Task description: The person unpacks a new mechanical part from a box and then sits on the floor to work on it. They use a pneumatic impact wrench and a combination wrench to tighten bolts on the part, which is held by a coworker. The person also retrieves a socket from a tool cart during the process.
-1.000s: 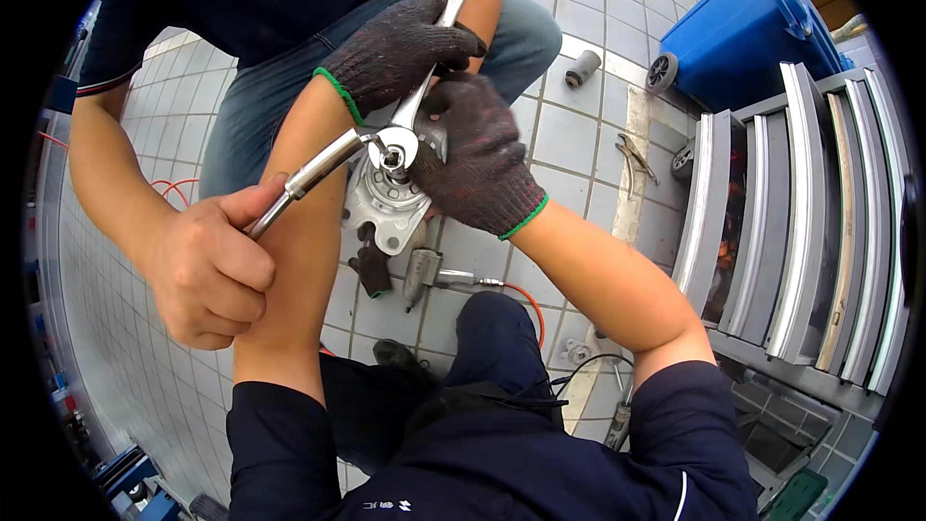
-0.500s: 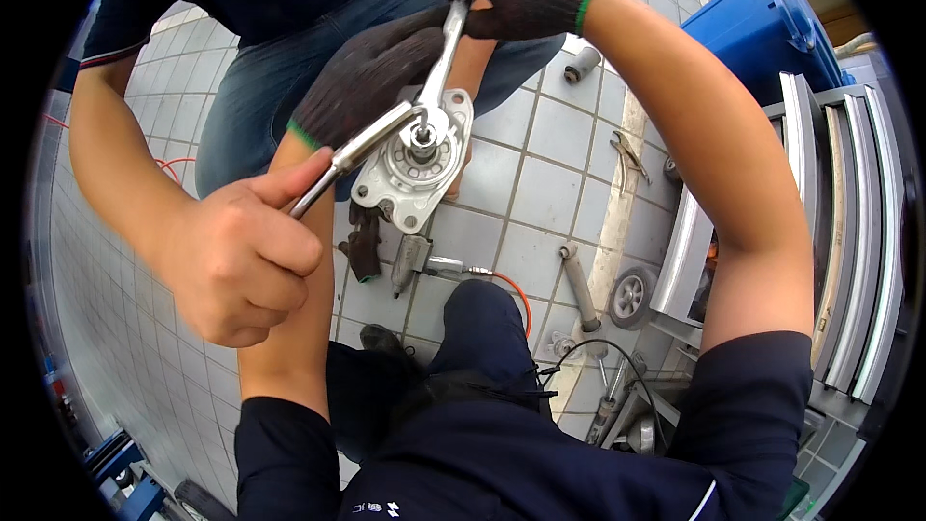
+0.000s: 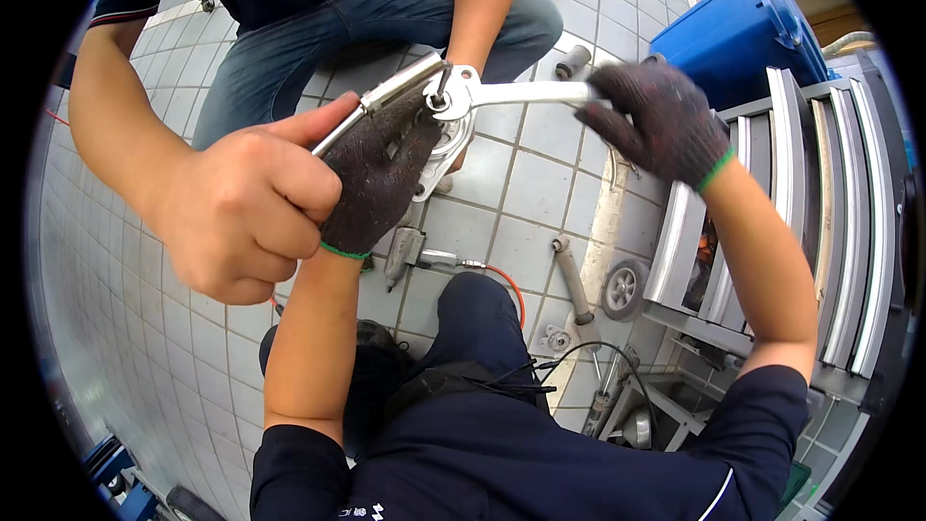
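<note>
My gloved left hand [image 3: 378,174] is closed around the left side of a silver metal mount [image 3: 449,162] with bolt holes in its flange. The wrench's [image 3: 531,94] ring end sits over the centre of the mount, and its shank points right. My gloved right hand [image 3: 666,121] grips the far end of that shank between thumb and fingers. A co-worker's bare hand [image 3: 241,198] holds a silver bar-like tool [image 3: 397,87] whose bent tip goes into the wrench's ring. The co-worker's other arm [image 3: 482,0] reaches down behind the mount; that hand is mostly hidden.
An air impact tool [image 3: 405,256] with an orange hose lies on the tiled floor. To its right are a shock absorber [image 3: 574,280], a small metal mount [image 3: 555,338] and a wheeled metal rack [image 3: 743,260]. A blue bin [image 3: 723,24] stands behind. The co-worker squats opposite.
My right hand has swung right and nearer, turning the wrench from pointing away to pointing right. My left hand has come from behind the mount to its near left side.
</note>
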